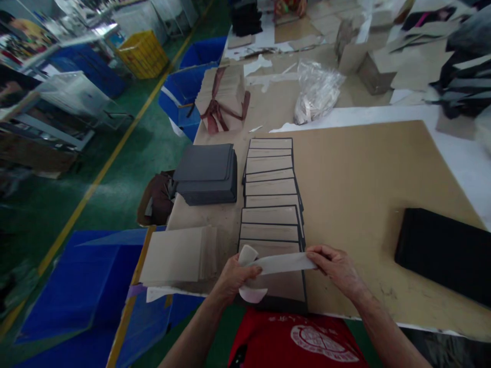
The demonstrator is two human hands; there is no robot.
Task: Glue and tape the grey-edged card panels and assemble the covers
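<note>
Near bench edge: left hand [233, 278] and right hand [335, 268] each pinch one end of a white strip [284, 263], stretched over the nearest card in an overlapped row of cards [270, 204]. Risk, as I judge it: the strip's curled left end could fold onto itself or land crooked. Grey stack [207, 171] sits toward the left edge.

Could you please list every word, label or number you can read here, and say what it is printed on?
None can be read.
Red shirt: a white round emblem with a line of characters above it, too blurred to read.
Poster at far left: picture only, no clear text.
</note>
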